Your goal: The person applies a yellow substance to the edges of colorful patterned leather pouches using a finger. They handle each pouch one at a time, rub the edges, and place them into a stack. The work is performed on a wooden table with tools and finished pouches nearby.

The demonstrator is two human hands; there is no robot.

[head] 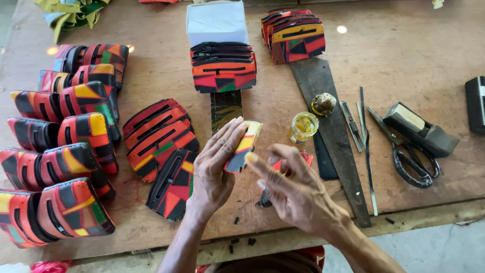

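Observation:
My left hand [214,164] grips a small patchwork leather piece [244,146] in yellow, red and black, held on edge above the wooden table [404,55]. My right hand [295,189] hovers just right of it, fingers spread, one fingertip touching the piece's lower edge. Under my right hand lies another red and black piece [306,157], mostly hidden. A small open glass jar of yellow glue [304,125] stands just beyond my hands.
Stacks of patchwork leather wallets sit at left [65,146], centre-left [159,141], back centre [223,68] and back right [294,35]. A handsaw blade [328,121], jar lid [323,103], black scissors [409,156], thin metal tools [351,119] and a sharpening block [419,126] lie right.

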